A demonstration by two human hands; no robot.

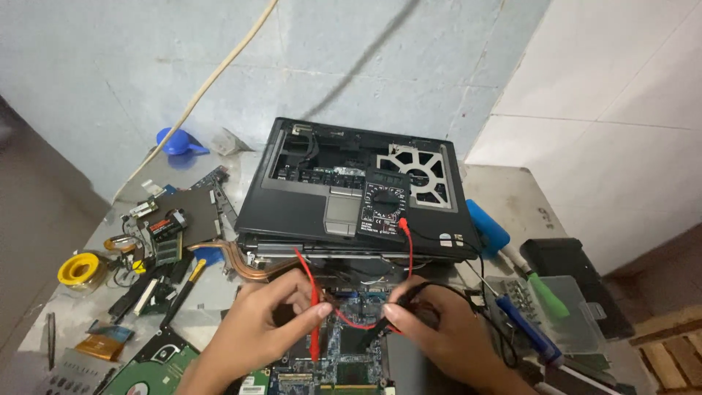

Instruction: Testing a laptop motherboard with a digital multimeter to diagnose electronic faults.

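Hands meet low in the centre of the frame, over a bare blue circuit board [344,351] that lies at the bottom edge. The left hand [259,325] pinches a red probe [314,322] between thumb and fingers, the probe standing nearly upright with its tip down on the board. The right hand [446,333] is closed round a black probe [376,328], which slants down and left toward the same board; its tip is too dark to place exactly. A red lead [408,249] climbs from the hands to a black multimeter [385,208], which rests just above centre on the palm rest of a stripped black laptop chassis [307,205]. The chassis sits in the middle of the frame, tilted up on other parts, with a grey fan grille [420,172] at its upper right.

Left of the chassis lie a copper heat pipe [245,267], a dark board with a small battery [168,223] on it, and a yellow solder spool [79,269] near the left edge. A hard drive [150,369] shows at lower left. At right are 2 screwdrivers, one green-handled [547,292] and one blue-handled [528,329], across a clear plastic parts box [578,322]. Everything rests on a grey metal table [512,197].
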